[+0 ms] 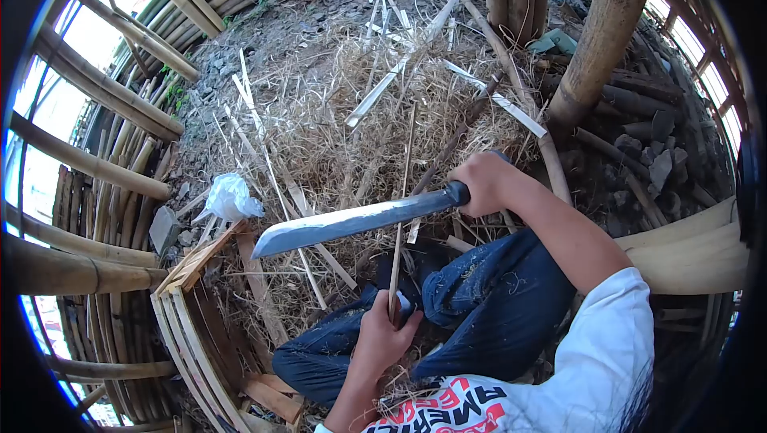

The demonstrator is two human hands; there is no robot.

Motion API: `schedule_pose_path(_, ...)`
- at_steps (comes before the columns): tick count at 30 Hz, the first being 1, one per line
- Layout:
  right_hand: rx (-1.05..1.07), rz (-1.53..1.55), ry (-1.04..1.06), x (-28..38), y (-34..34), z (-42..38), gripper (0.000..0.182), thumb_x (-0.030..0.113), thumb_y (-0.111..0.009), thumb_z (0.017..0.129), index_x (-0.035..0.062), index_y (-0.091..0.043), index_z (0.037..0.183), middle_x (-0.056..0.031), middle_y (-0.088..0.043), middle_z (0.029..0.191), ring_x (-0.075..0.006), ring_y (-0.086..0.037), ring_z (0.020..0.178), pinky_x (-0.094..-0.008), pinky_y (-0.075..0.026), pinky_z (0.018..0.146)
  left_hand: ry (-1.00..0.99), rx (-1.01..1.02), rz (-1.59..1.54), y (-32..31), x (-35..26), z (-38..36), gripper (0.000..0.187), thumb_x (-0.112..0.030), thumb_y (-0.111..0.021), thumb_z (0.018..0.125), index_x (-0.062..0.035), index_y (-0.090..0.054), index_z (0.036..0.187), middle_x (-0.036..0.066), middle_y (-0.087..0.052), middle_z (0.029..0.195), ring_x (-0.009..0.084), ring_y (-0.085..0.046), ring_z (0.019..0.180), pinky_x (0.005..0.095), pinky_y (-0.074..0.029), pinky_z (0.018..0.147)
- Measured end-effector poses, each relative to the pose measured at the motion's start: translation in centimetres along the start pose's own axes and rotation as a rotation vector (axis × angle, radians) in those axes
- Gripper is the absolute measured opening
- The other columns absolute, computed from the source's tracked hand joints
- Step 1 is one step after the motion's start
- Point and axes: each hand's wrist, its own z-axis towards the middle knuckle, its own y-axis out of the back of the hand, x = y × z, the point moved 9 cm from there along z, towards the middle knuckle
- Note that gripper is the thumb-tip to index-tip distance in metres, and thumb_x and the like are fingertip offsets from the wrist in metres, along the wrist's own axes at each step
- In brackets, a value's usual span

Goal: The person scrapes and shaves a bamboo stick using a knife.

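Note:
My right hand [482, 183] is closed around the dark handle of a machete [351, 221]. Its broad blade points left, out over my knees and the shavings. Between my legs, my left hand [386, 329] grips the lower end of a thin bamboo strip [405, 181]. That strip runs up and away from me, and the blade crosses it in this view. Under both lies a thick pile of curly bamboo shavings [335, 125].
Pale split bamboo strips [375, 97] lie across the pile. A wooden crate [188, 353] stands at left, near a white plastic bag [230, 197]. A thick bamboo post [603, 33] rises at right beside stones [663, 161]. Bamboo poles [104, 165] line the left side.

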Motion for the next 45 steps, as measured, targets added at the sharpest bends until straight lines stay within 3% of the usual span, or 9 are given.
schedule_pose_path(2,0.088,0.048,-0.068,-1.5,-0.8,0.4,0.022,0.022,-0.069,0.062,0.0085,-0.068,0.079,-0.0144,-0.068,0.077,-0.0346,-0.066,0.081,-0.043,-0.053,0.076,-0.037,-0.011,-0.009,0.0,-0.2,-0.1,0.036,-0.018,-0.077,0.078,-0.0024,-0.045,0.083,0.009,-0.046,0.059,0.0207,-0.042,0.05,0.0347,-0.038,0.049)
schedule_pose_path(7,0.048,0.081,-0.068,-2.8,-1.2,0.1,0.021,0.021,-0.069,0.06,0.0087,-0.069,0.077,-0.0147,-0.068,0.077,-0.0356,-0.066,0.081,-0.0432,-0.053,0.077,-0.051,-0.018,0.004,-0.1,-0.4,0.0,0.036,-0.018,-0.077,0.078,-0.0023,-0.045,0.084,0.011,-0.05,0.06,0.0263,-0.049,0.05,0.0366,-0.041,0.05)
schedule_pose_path(12,-0.231,-0.03,0.085,-1.0,1.7,-0.9,0.026,0.022,-0.072,0.059,0.0094,-0.067,0.081,-0.013,-0.067,0.073,-0.0336,-0.066,0.075,-0.0428,-0.053,0.072,-0.022,-0.039,0.138,0.3,-0.7,-0.2,0.036,-0.022,-0.073,0.081,-0.001,-0.046,0.09,0.018,-0.059,0.064,0.0386,-0.062,0.06,0.0443,-0.047,0.054)
schedule_pose_path(15,-0.315,0.013,0.168,1.9,2.8,-1.2,0.025,0.023,-0.072,0.061,0.0103,-0.065,0.082,-0.0113,-0.067,0.072,-0.032,-0.067,0.071,-0.0426,-0.053,0.069,-0.004,-0.086,0.133,1.4,-0.5,-0.4,0.037,-0.023,-0.073,0.081,-0.0004,-0.045,0.091,0.021,-0.061,0.067,0.0405,-0.063,0.064,0.0463,-0.049,0.057)
schedule_pose_path(19,-0.257,-0.05,0.119,2.3,2.7,-0.8,0.023,0.024,-0.072,0.061,0.0114,-0.065,0.078,-0.0108,-0.066,0.07,-0.0319,-0.067,0.069,-0.0431,-0.054,0.066,-0.001,-0.093,0.146,1.6,-0.5,-1.0,0.036,-0.023,-0.072,0.082,-0.0005,-0.045,0.09,0.021,-0.061,0.068,0.0414,-0.063,0.065,0.0469,-0.049,0.058)
schedule_pose_path(21,-0.263,-0.08,0.075,0.5,2.2,-0.3,0.023,0.026,-0.072,0.06,0.0128,-0.064,0.077,-0.0111,-0.066,0.069,-0.0317,-0.068,0.071,-0.0438,-0.054,0.066,-0.016,-0.084,0.117,1.3,-0.8,-1.2,0.038,-0.023,-0.075,0.079,-0.0012,-0.046,0.089,0.015,-0.057,0.064,0.0361,-0.061,0.06,0.0421,-0.045,0.054)
schedule_pose_path(37,-0.367,-0.219,-0.092,-1.9,3.0,-0.6,0.023,0.025,-0.072,0.058,0.0117,-0.061,0.073,-0.0115,-0.065,0.071,-0.0325,-0.067,0.075,-0.0446,-0.053,0.069,-0.049,-0.103,0.103,2.1,0.2,-2.0,0.037,-0.02,-0.075,0.079,-0.0009,-0.045,0.092,0.016,-0.057,0.062,0.0382,-0.061,0.06,0.0443,-0.046,0.054)
schedule_pose_path(45,-0.368,-0.285,-0.053,-2.0,3.9,-1.3,0.021,0.024,-0.071,0.061,0.0107,-0.06,0.073,-0.0113,-0.065,0.072,-0.0323,-0.067,0.074,-0.0441,-0.053,0.068,-0.059,-0.033,0.038,0.9,0.3,-1.4,0.036,-0.02,-0.074,0.08,-0.0001,-0.047,0.092,0.017,-0.058,0.064,0.0378,-0.061,0.061,0.0433,-0.047,0.055)
